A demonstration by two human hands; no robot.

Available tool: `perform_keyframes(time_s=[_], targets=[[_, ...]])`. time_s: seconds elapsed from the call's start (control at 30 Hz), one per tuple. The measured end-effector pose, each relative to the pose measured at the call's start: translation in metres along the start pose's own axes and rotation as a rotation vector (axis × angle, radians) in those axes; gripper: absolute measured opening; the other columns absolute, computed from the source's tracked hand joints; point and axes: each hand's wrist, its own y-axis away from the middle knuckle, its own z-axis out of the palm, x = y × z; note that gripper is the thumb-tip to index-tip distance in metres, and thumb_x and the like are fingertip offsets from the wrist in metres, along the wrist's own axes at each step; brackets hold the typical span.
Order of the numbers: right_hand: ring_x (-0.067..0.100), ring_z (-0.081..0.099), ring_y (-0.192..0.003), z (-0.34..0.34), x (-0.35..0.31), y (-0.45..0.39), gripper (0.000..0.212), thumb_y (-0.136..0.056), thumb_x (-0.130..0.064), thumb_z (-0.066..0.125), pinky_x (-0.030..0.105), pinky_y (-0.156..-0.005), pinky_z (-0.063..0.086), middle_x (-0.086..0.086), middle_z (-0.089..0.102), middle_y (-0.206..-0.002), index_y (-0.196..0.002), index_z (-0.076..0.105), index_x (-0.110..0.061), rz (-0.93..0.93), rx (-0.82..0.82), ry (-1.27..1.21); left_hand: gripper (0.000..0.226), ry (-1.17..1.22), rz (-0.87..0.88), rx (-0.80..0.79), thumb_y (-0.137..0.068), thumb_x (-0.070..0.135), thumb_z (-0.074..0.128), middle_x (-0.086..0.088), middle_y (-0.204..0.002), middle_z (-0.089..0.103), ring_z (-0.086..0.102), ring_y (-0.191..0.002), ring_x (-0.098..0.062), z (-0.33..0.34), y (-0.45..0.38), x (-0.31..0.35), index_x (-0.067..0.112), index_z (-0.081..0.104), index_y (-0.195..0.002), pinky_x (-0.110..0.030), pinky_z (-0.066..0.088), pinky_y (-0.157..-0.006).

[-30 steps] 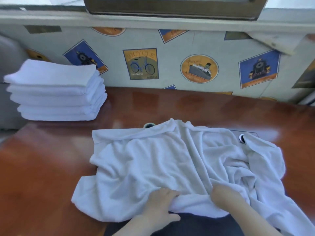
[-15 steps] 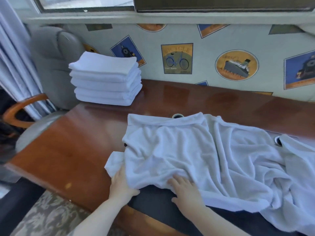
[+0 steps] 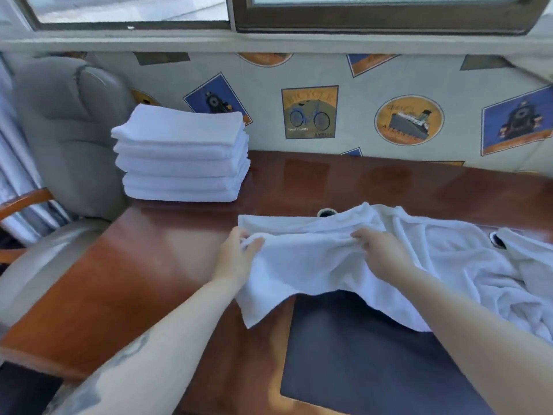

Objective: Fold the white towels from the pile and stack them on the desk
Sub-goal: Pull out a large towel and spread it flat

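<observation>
1. Two hands pinch the folded-over edge of one white towel [image 3: 314, 265]: the left hand [image 3: 236, 259] closes on its left corner, and the right hand [image 3: 380, 253] grips the same edge further right.
2. Between the hands the edge is raised off the table [image 3: 149, 265], and the towel's near hem droops over a dark desk mat [image 3: 374, 354].
3. Rightward, the towel runs into a rumpled heap of white cloth [image 3: 493, 280] lying on the table.
4. Two round cable holes [image 3: 326, 212] show at the cloth's far edge.
5. Well apart, at the table's far left corner, stands a neat stack of folded white towels [image 3: 182, 154].
6. Beside the stack sits a grey padded armchair [image 3: 68, 130], under a wall covering printed with bicycle, ship and locomotive labels [image 3: 309, 112].
</observation>
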Motion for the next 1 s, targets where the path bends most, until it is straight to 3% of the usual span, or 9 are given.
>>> perform_keyframes(time_s=[0.1, 0.2, 0.33, 0.47, 0.57, 0.63, 0.77, 0.93, 1.0], targets=[[0.02, 0.042, -0.125, 0.022, -0.009, 0.026, 0.064, -0.084, -0.001, 0.042, 0.03, -0.097, 0.032, -0.007, 0.049, -0.138, -0.142, 0.039, -0.028, 0.094, 0.132, 0.095, 0.045, -0.132, -0.049, -0.05, -0.08, 0.034, 0.077, 0.0, -0.113, 0.051, 0.05, -0.105, -0.02, -0.003, -0.018, -0.008, 0.021, 0.051, -0.114, -0.035, 0.045, -0.084], [0.016, 0.028, -0.139, 0.071, -0.023, 0.064, 0.069, -0.087, -0.008, 0.046, 0.03, -0.109, 0.024, -0.009, 0.028, -0.153, -0.148, 0.027, -0.032, 0.077, -0.088, 0.092, 0.076, -0.313, -0.143, -0.173, -0.069, 0.034, 0.083, -0.003, -0.129, 0.045, 0.044, -0.124, -0.027, 0.009, 0.003, -0.044, 0.02, 0.044, -0.133, -0.038, 0.044, -0.095], [0.019, 0.017, -0.147, 0.103, -0.027, 0.093, 0.07, -0.094, -0.03, 0.055, 0.034, -0.112, 0.031, -0.002, -0.003, -0.164, -0.153, 0.017, -0.031, 0.107, -0.375, 0.052, 0.091, -0.122, -0.224, -0.32, -0.071, 0.024, 0.083, -0.005, -0.137, 0.038, 0.052, -0.117, -0.024, 0.033, 0.037, -0.077, 0.018, 0.029, -0.145, -0.033, 0.047, -0.092], [0.017, 0.041, -0.126, 0.1, -0.016, 0.102, 0.051, -0.093, -0.029, 0.059, 0.031, -0.089, 0.049, -0.003, 0.032, -0.144, -0.138, 0.035, -0.027, 0.203, -0.153, -0.056, 0.07, 0.301, -0.39, -0.096, -0.075, 0.021, 0.084, -0.008, -0.116, 0.06, 0.06, -0.086, -0.016, 0.05, 0.037, -0.068, 0.008, 0.041, -0.13, -0.03, 0.05, -0.075], [0.019, 0.048, -0.118, 0.096, -0.002, 0.093, 0.049, -0.093, -0.033, 0.06, 0.03, -0.081, 0.046, -0.001, 0.038, -0.135, -0.134, 0.037, -0.018, 0.242, -0.178, -0.089, 0.06, 0.592, -0.636, -0.011, -0.081, 0.027, 0.079, -0.009, -0.122, 0.056, 0.059, -0.099, -0.022, 0.054, 0.019, -0.051, 0.013, 0.046, -0.129, -0.04, 0.056, -0.082], [0.019, 0.05, -0.108, 0.094, 0.006, 0.087, 0.039, -0.093, -0.028, 0.061, 0.03, -0.073, 0.043, -0.001, 0.04, -0.129, -0.125, 0.042, -0.015, 0.241, -0.191, -0.104, 0.05, 0.651, -0.712, 0.006, -0.086, 0.031, 0.075, -0.006, -0.122, 0.052, 0.057, -0.105, -0.024, 0.052, 0.01, -0.046, 0.018, 0.048, -0.125, -0.038, 0.056, -0.076], [0.018, 0.047, -0.088, 0.102, 0.017, 0.089, 0.011, -0.098, -0.017, 0.051, 0.036, -0.073, 0.049, 0.001, 0.047, -0.114, -0.108, 0.05, -0.012, 0.187, -0.169, -0.059, 0.032, 0.672, -0.8, 0.022, -0.092, 0.03, 0.068, -0.008, -0.115, 0.051, 0.053, -0.09, -0.018, 0.048, 0.005, -0.053, 0.014, 0.052, -0.114, -0.037, 0.053, -0.076], [0.018, 0.05, -0.072, 0.111, 0.025, 0.1, 0.023, -0.091, 0.002, 0.048, 0.028, -0.06, 0.039, -0.001, 0.05, -0.093, -0.104, 0.041, -0.016, 0.175, -0.183, -0.08, 0.034, 0.737, -0.806, 0.019, -0.093, 0.025, 0.067, -0.001, -0.102, 0.057, 0.058, -0.083, -0.012, 0.048, 0.007, -0.051, 0.015, 0.057, -0.123, -0.037, 0.052, -0.08], [0.021, 0.057, -0.081, 0.111, 0.027, 0.105, 0.024, -0.09, -0.001, 0.047, 0.028, -0.064, 0.041, -0.001, 0.052, -0.098, -0.104, 0.042, -0.02, 0.177, -0.258, -0.101, 0.03, 0.787, -0.8, 0.063, -0.096, 0.021, 0.061, 0.0, -0.096, 0.056, 0.058, -0.08, -0.012, 0.05, 0.014, -0.043, 0.015, 0.056, -0.125, -0.038, 0.052, -0.082]])
